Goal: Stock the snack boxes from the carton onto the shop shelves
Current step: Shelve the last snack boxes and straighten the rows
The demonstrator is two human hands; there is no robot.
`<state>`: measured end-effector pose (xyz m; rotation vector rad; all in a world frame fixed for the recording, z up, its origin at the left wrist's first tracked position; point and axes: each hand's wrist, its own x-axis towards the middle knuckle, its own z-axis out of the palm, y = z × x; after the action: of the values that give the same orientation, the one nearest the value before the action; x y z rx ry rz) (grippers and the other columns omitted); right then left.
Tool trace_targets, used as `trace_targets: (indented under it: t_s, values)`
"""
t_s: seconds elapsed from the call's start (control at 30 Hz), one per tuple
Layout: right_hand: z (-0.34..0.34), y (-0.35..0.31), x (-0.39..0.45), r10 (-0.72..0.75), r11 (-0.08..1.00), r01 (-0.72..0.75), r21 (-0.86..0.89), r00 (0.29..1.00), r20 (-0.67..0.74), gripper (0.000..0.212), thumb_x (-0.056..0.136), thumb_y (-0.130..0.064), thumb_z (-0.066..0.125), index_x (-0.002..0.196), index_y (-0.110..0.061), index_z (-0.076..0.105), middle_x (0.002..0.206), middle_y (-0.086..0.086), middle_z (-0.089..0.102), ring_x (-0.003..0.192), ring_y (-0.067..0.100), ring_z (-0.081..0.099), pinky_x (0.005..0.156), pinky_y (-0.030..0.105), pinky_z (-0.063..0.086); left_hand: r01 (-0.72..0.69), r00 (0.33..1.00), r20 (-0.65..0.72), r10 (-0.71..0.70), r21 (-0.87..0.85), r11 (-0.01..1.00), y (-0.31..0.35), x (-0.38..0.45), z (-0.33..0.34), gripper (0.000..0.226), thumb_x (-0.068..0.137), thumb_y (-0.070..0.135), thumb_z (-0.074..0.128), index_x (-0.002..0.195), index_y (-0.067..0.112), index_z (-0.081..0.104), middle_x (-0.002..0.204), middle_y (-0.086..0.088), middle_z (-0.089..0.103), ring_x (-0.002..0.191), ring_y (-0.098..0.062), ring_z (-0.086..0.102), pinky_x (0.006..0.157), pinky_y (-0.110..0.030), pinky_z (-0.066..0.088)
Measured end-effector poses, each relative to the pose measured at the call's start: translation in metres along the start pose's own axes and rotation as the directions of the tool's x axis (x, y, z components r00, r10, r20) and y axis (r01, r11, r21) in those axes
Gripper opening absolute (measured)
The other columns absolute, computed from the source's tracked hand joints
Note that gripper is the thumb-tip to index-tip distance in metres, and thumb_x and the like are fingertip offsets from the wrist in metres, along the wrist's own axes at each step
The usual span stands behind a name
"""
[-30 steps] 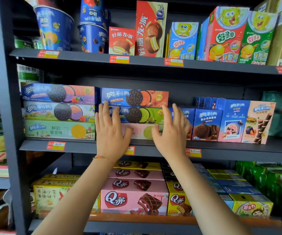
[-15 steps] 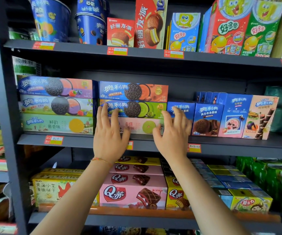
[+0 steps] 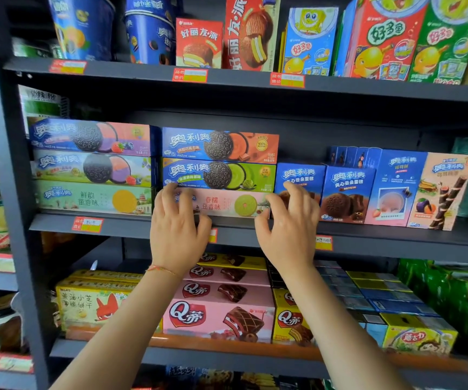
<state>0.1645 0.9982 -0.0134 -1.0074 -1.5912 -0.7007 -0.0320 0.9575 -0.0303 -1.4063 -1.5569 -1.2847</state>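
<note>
On the middle shelf stand two stacks of long Oreo boxes. The middle stack holds an orange box, a green box and a pink box at the bottom. My left hand has bent fingers, their tips on the pink box's left end. My right hand is bent the same way at the box's right end, its outer fingers in front of a blue upright Oreo box. Neither hand wraps round a box. No carton is in view.
The left stack of long boxes sits tight beside the middle one. Upright boxes fill the shelf to the right. Tubs and tall boxes line the shelf above, pink Q boxes the shelf below. A dark upright post stands left.
Both hands have dropped from the upper boxes of the middle stack to the pink bottom box, and their fingers have gone from straight to bent.
</note>
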Motion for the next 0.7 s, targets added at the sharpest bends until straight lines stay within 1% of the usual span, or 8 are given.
trace_targets:
  t_s: [0.2, 0.43, 0.7]
  values:
    - [0.0014, -0.0006, 0.0002, 0.012, 1.000, -0.012, -0.006, 0.999, 0.032, 0.035, 0.089, -0.027, 0.050, 0.114, -0.010, 0.067, 0.128, 0.019, 0.055, 0.122, 0.038, 0.049, 0.103, 0.053, 0.035, 0.042, 0.999, 0.025, -0.042, 0.011, 0.999, 0.0036, -0.0022, -0.0018, 0.047, 0.087, 0.029, 0.045, 0.123, 0.002, 0.057, 0.131, -0.024, 0.048, 0.118, -0.042, 0.046, 0.099, -0.051, 0.043]
    - [0.0007, -0.0006, -0.0002, 0.019, 1.000, -0.018, -0.014, 0.998, 0.058, 0.037, 0.090, -0.028, 0.048, 0.114, -0.007, 0.067, 0.129, 0.019, 0.055, 0.124, 0.038, 0.049, 0.104, 0.053, 0.035, 0.043, 0.999, 0.002, -0.043, 0.011, 0.999, 0.0060, -0.0025, -0.0018, 0.051, 0.087, 0.028, 0.045, 0.127, -0.002, 0.054, 0.131, -0.025, 0.048, 0.120, -0.042, 0.045, 0.102, -0.051, 0.041]
    - [0.0010, -0.0015, -0.0003, 0.012, 1.000, -0.012, -0.011, 0.998, 0.054, 0.036, 0.090, -0.026, 0.049, 0.114, -0.006, 0.067, 0.128, 0.020, 0.055, 0.123, 0.038, 0.049, 0.103, 0.053, 0.036, 0.039, 0.999, 0.021, -0.040, 0.026, 0.999, 0.0047, -0.0020, -0.0009, 0.051, 0.088, 0.029, 0.044, 0.127, -0.002, 0.054, 0.131, -0.025, 0.049, 0.121, -0.043, 0.047, 0.102, -0.053, 0.043]
